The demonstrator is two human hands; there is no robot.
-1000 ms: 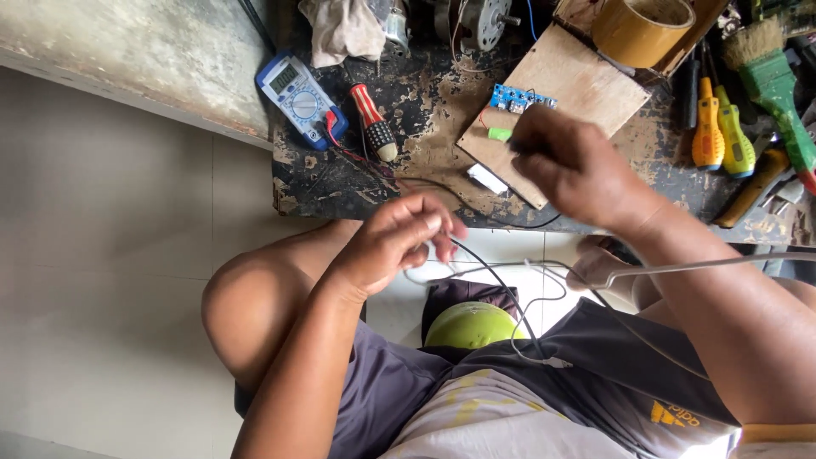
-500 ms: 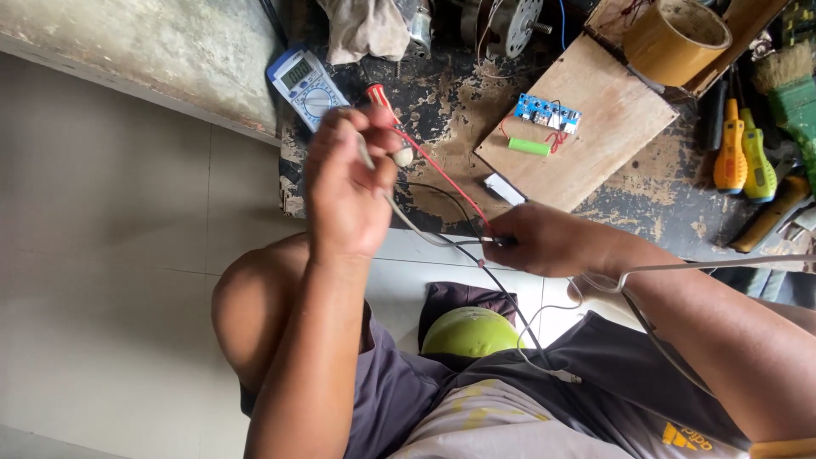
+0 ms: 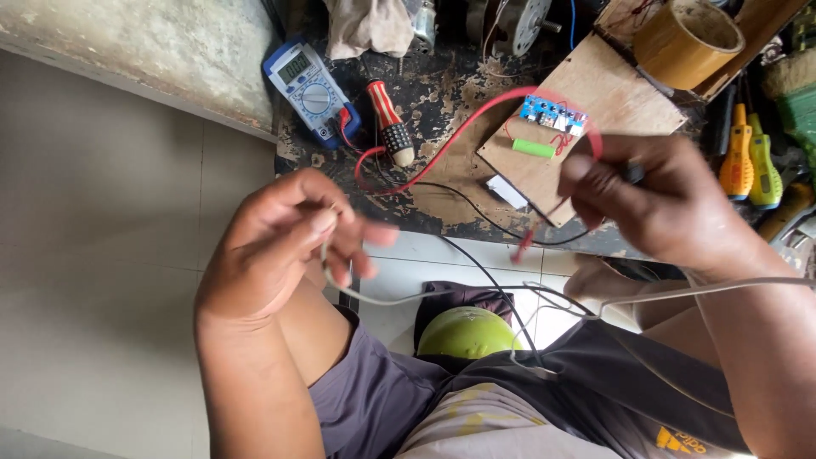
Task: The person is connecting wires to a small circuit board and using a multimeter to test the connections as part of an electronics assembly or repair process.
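Holding the leads up over the lap, the person has both hands busy but nothing yet connected: the left hand [image 3: 285, 246] pinches a thin pale grey wire [image 3: 399, 297] between thumb and curled fingers, and that wire sags across to the right, passing under the right forearm. The right hand [image 3: 659, 204] is clenched around a red test lead [image 3: 442, 149] with its blurred red probe tip [image 3: 523, 246] hanging below the fist; the lead loops back to the blue handheld multimeter [image 3: 310, 89] lying on the dark, stained bench [image 3: 442, 200]. The small blue circuit board [image 3: 552, 112] and green cylindrical cell [image 3: 533, 148] sit untouched on the plywood square [image 3: 586, 98], so any probing there looks undone. A black lead [image 3: 476, 204] trails off the bench edge; whether the right hand also holds it I cannot tell, and motion blur hides the fingertips
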